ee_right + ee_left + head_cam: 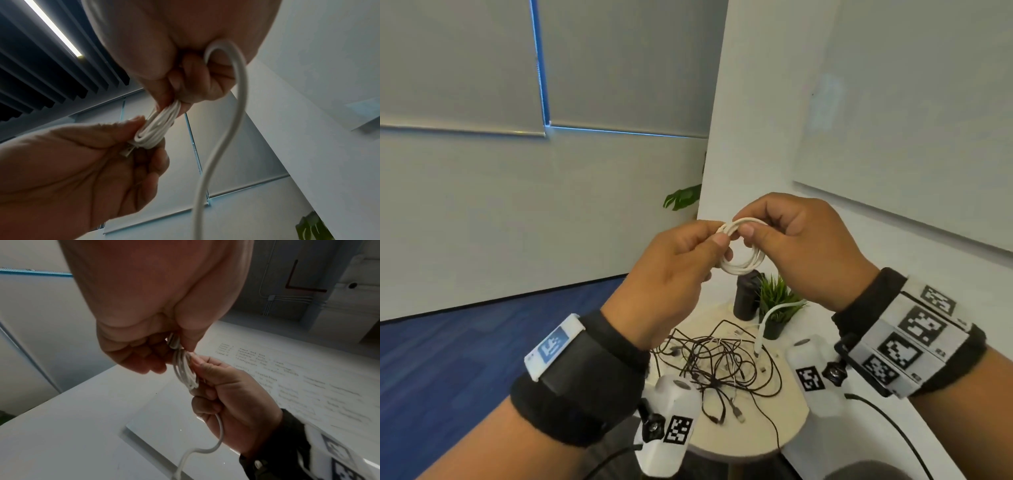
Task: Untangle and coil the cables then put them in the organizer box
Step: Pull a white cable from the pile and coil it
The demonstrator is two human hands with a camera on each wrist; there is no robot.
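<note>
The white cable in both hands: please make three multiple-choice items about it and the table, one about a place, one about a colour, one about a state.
1. Where is the white cable coil?
A. Held in the air above the round table
B. Lying on the floor
C. Inside a box

2. What colour are most cables in the tangled pile on the table?
A. Red
B. Dark
C. Yellow

3. How is the coil held?
A. It lies loose on an open palm
B. Only the left hand touches it
C. Left hand and right hand both pinch it, and one end hangs free

Answers:
1 A, the head view shows the coil raised over the table.
2 B, the pile is mostly dark strands, with a few white ones.
3 C, both wrist views show fingers closed on the loops, and the tail drops from the right hand.
</note>
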